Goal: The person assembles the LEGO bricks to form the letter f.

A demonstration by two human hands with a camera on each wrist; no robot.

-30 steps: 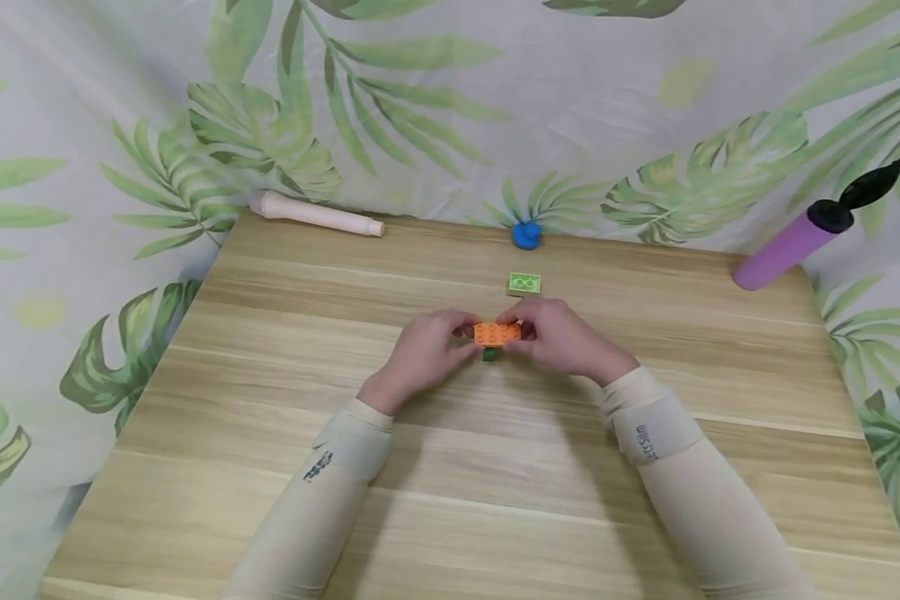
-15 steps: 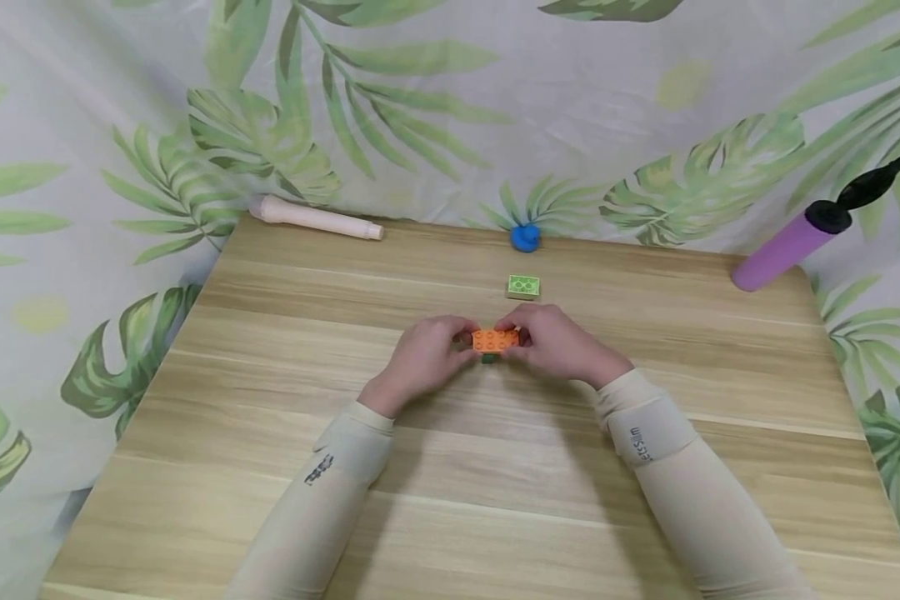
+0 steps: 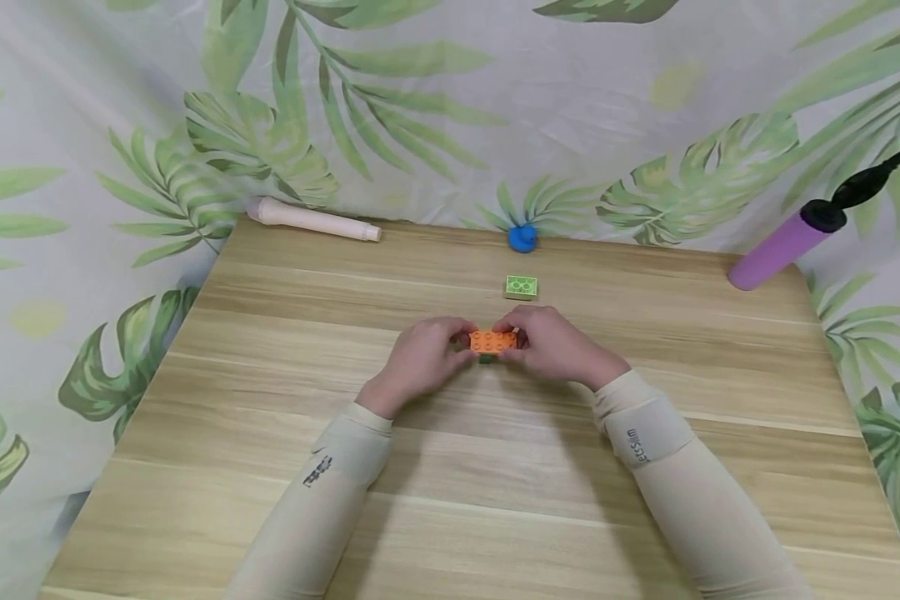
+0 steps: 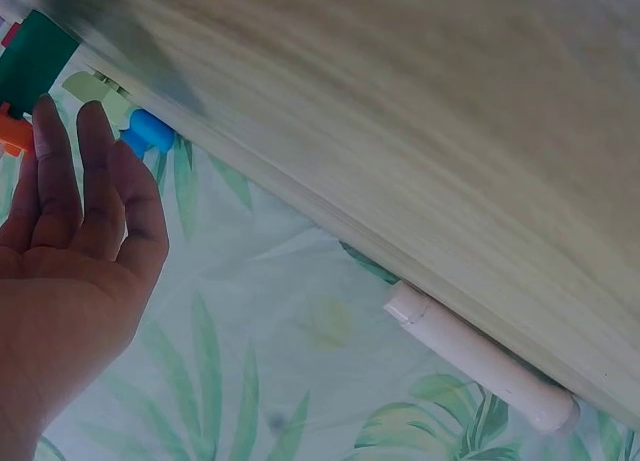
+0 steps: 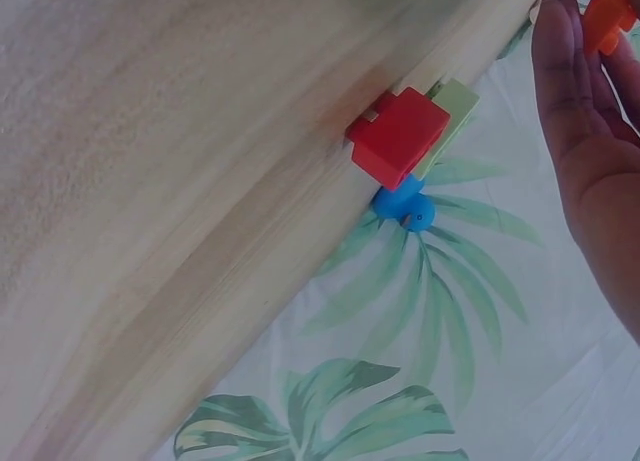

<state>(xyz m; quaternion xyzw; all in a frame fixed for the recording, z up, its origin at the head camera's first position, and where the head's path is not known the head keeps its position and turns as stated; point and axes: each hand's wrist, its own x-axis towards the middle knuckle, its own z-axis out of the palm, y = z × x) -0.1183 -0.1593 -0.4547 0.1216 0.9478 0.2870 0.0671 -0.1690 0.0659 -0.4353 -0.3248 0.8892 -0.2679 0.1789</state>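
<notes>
Left hand (image 3: pixel 425 354) and right hand (image 3: pixel 562 343) pinch orange toy brick (image 3: pixel 492 342) at opposite ends, above dark green brick (image 3: pixel 485 359), roughly midway between side edges of bench (image 3: pixel 480 517). Light green brick (image 3: pixel 521 288) nearer far edge.

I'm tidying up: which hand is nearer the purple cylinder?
Right. The right hand, at the right end of the orange brick, is left of the purple cylinder; the left hand is farther left, at the brick's other end.
</notes>
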